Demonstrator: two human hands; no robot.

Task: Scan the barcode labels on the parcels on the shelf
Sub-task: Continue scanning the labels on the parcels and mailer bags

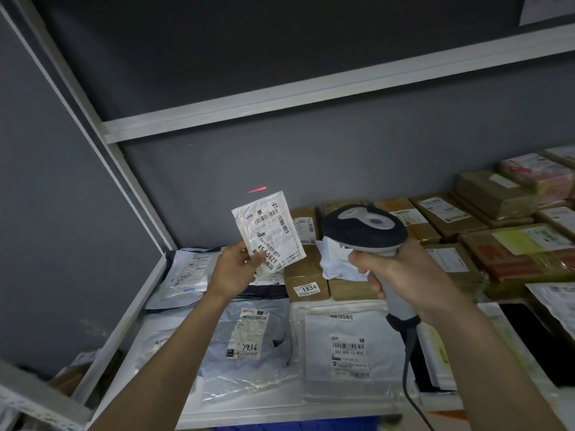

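The left hand (231,270) pinched the small white plastic mailer pouch (268,231), seemingly light, limp and slick, by its lower corner, while the right hand (401,272) gripped the grey handheld barcode scanner (365,227).

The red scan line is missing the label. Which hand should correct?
Probably the right hand: it grips the scanner, whose beam lands on the wall above the packet the left hand holds.

Small white parcel (269,232): raised above the shelf (137,309), tilted, barcode label (267,217) facing outward. Remaining parcels lie flat on the shelf. Grey scanner (367,228): upright, just beside it.
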